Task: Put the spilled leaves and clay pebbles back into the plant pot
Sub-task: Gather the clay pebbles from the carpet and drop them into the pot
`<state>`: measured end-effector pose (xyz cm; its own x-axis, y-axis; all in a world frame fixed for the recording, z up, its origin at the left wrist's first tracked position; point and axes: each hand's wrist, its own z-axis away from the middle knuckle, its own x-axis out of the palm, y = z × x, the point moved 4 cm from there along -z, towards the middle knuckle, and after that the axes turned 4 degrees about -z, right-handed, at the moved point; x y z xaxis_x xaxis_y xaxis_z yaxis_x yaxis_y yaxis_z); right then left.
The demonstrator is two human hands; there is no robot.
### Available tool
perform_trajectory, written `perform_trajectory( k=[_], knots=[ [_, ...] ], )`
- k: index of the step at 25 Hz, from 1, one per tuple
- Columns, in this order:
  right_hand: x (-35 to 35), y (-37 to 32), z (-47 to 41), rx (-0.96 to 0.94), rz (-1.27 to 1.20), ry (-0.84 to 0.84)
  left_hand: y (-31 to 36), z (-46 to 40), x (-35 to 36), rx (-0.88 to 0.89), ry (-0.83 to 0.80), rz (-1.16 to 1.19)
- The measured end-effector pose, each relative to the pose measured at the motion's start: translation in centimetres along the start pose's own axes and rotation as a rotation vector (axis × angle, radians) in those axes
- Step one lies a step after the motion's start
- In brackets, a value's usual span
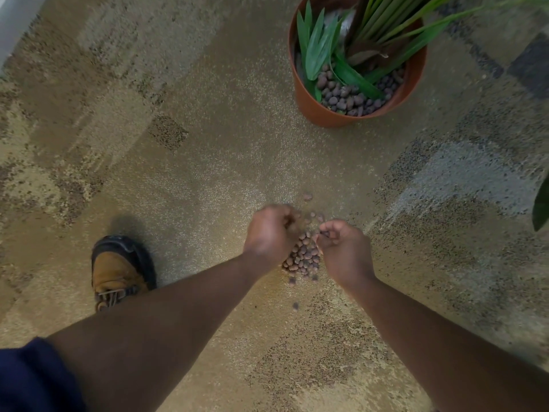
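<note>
Head view: carpeted floor (184, 179).
Left hand (271, 231): curled around clay pebbles (304, 255) (some blurred).
Right hand (344, 248): cupped beside the heap, pinching one.
Plant pot (320, 110): upright, well apart, holding leaves (318, 46).
Shoe (117, 273): left.

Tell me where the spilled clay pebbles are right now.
Head view, lower centre: the spilled clay pebbles lie heaped on the carpet between both hands, well short of the plant pot.

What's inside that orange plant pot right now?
The plant pot holds dark clay pebbles along its near side, loose green leaves lying on them, and the plant's stems. What lies beneath the pebbles and leaves is covered.
</note>
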<state>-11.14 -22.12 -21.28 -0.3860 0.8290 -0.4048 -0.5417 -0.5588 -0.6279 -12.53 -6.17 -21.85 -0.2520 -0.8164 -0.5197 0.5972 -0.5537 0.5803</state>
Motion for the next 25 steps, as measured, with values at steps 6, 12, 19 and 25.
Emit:
perform_trajectory(
  k=[6, 12, 19, 25],
  knots=[
    [-4.4, -12.5, -3.0, -0.383, -0.283, 0.329, 10.6, -4.4, -8.9, 0.472, 0.463, 0.24],
    [-6.1, -16.3, -8.5, -0.305, -0.183, 0.334, 13.9, -8.9, -12.0, 0.562, 0.437, -0.134],
    [-5.8, -15.2, -9.1, -0.358, -0.18, 0.323, 12.9, -8.8, -10.9, 0.608, 0.427, -0.246],
    [-4.0, -10.4, -5.1, -0.586, 0.23, 0.315, 10.9, -5.5, -7.9, 0.706, 0.528, -0.295]
  ],
)
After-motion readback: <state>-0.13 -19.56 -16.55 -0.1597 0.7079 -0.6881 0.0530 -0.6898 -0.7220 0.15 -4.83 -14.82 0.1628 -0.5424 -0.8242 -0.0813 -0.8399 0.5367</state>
